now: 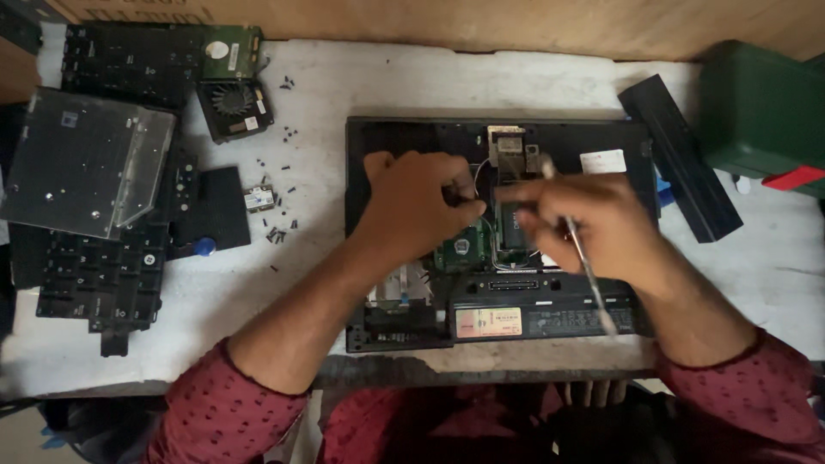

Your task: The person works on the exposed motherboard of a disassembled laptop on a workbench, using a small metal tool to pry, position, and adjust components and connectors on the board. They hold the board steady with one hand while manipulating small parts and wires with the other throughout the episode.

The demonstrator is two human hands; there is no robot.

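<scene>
An opened black laptop base (404, 137) lies on the white table with its circuit boards bare. My left hand (412, 202) rests inside it, fingers pinched at a thin wire near a green board (462, 251). My right hand (593, 223) grips a slim metal tool (583, 258), blurred by motion, over a dark chip area (514, 230). Whether the left fingers hold the wire or only touch it I cannot tell.
To the left lie an optical drive (82, 159), a keyboard (99, 279), a fan (234, 105), a hard drive (230, 51) and several loose screws (277, 232). A long black battery (679, 155) and a green box (760, 112) sit on the right.
</scene>
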